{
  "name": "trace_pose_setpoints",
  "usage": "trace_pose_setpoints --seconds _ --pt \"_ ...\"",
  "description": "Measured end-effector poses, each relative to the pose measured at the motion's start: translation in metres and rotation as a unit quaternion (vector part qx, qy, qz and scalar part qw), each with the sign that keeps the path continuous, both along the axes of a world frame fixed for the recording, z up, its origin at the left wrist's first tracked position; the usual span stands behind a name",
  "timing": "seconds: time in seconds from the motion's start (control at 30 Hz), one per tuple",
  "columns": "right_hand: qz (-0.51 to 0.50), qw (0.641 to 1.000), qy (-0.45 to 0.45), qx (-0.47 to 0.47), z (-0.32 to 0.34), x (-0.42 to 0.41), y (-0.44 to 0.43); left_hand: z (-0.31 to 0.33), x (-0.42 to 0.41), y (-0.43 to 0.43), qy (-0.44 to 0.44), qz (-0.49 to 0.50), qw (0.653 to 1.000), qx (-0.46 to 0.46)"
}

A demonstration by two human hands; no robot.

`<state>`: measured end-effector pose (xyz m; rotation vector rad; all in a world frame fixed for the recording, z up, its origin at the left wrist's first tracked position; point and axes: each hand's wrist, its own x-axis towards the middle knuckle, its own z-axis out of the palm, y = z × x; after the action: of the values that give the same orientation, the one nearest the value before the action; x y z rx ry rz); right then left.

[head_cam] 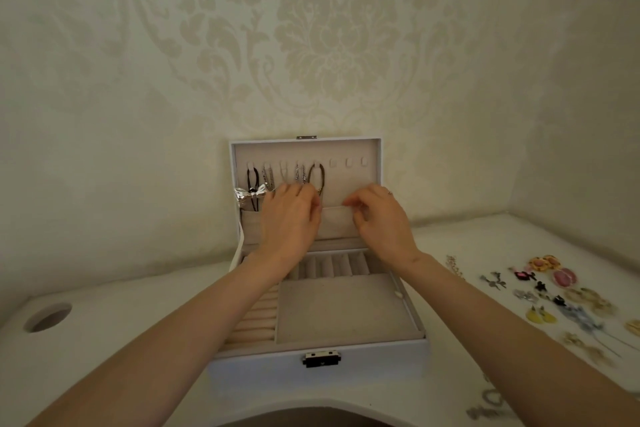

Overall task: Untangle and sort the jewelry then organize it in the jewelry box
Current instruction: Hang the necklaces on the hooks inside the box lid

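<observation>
Jewelry box (pixel 346 369): white, rectangular, standing open on a white table (pixel 121 340) with its dark front clasp (pixel 321 359) facing the person.

Lid (pixel 349 184): upright at the back of the box and lined in pale fabric, with a row of small hooks along its upper part.

Hung from the hooks on the lid's left side:
- a black cord necklace with a silver bow pendant (pixel 250 197)
- two silver chains (pixel 268 178)
- a dark loop necklace (pixel 317 174)

Pocket (pixel 337 222): a fabric band across the lower part of the lid.

Tray inside the box:
- ring rolls (pixel 332 265) along the back and down the left side
- one flat compartment (pixel 339 308) at front right

Left hand (pixel 289 218): raised over the box against the lid. The fingers are bent over the lower ends of the hanging necklaces at the pocket's rim. The fingertips are hidden, so what they hold cannot be told.

Right hand (pixel 381 218): just beside the left hand, at the middle of the lid. The fingers are curled, and thumb and forefinger pinch the pocket's upper edge. One finger wears a thin ring (pixel 389 192).

On the table to the right of the box:
- a short pale chain (pixel 454 265), nearest the box
- an array of earrings (pixel 554 295) farther out, in yellow, pink, black, blue and gold

To the left of the box there is a round hole (pixel 48 317) in the tabletop. Behind the box is cream damask wallpaper (pixel 329 45).
</observation>
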<state>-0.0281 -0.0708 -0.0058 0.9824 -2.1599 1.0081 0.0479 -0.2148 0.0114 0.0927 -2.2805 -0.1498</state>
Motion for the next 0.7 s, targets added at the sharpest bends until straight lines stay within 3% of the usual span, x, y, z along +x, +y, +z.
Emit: trace_pose_setpoints --seconds 0.17,0.37,0.53,0.7 --pt "0.001 0.999 -0.048 0.021 -0.001 0.004 0.029 -0.007 -0.003 0.025 -0.098 -0.092 0.991 0.007" --pt "-0.139 0.981 -0.122 0.064 -0.008 0.0 0.075 -0.012 -0.018 0.065 -0.176 -0.154 0.972 0.039" --pt "-0.256 0.916 -0.242 0.19 -0.013 -0.006 0.111 -0.017 -0.028 0.089 -0.201 -0.183 0.962 0.035" --pt "-0.309 0.844 -0.303 0.317 -0.016 -0.002 0.126 -0.021 -0.034 0.1 -0.218 -0.205 0.954 0.036"
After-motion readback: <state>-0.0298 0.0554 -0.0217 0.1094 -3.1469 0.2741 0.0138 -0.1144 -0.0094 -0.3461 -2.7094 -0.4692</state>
